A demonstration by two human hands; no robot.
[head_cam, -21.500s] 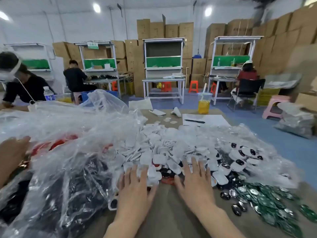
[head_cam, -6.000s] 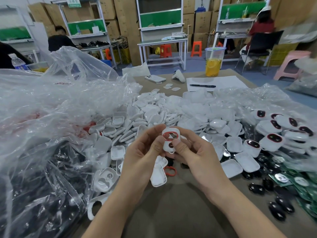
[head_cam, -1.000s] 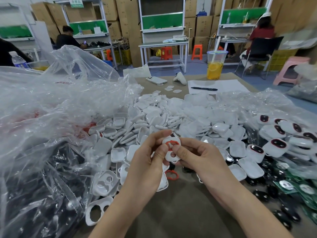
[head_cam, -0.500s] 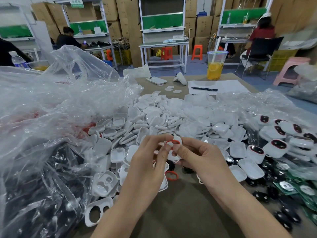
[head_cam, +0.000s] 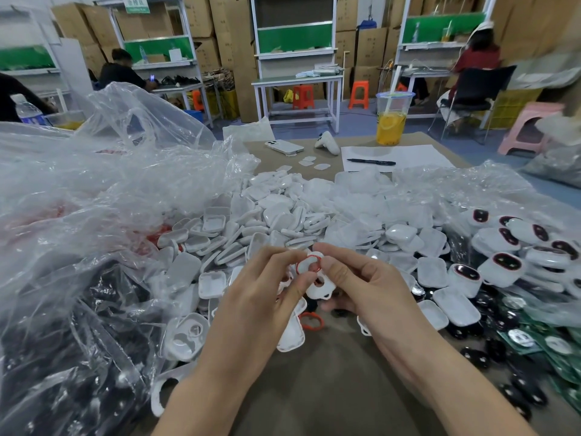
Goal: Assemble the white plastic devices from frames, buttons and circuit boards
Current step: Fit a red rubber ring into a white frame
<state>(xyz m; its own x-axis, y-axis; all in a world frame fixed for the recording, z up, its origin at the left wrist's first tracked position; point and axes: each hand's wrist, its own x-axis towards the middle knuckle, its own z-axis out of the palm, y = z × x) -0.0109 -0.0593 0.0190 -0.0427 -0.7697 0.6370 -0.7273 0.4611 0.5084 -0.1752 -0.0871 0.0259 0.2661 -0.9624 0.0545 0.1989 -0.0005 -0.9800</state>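
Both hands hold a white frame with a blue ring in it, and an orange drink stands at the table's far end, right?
Not quite: the head view shows the ring is red, not blue. The left hand and right hand do hold the white frame, and the orange drink is there.

Brown cardboard boxes (head_cam: 226,33) are stacked high along the back wall, behind a row of white-framed workbenches (head_cam: 295,78) with green back panels. The floor (head_cam: 355,125) is blue-grey. Orange stools (head_cam: 303,96) stand by the middle bench and a pink stool (head_cam: 528,124) stands far right. A person in red (head_cam: 478,55) sits on a black chair (head_cam: 481,86) at the right bench, and a person in dark clothes (head_cam: 121,72) sits at the left one.
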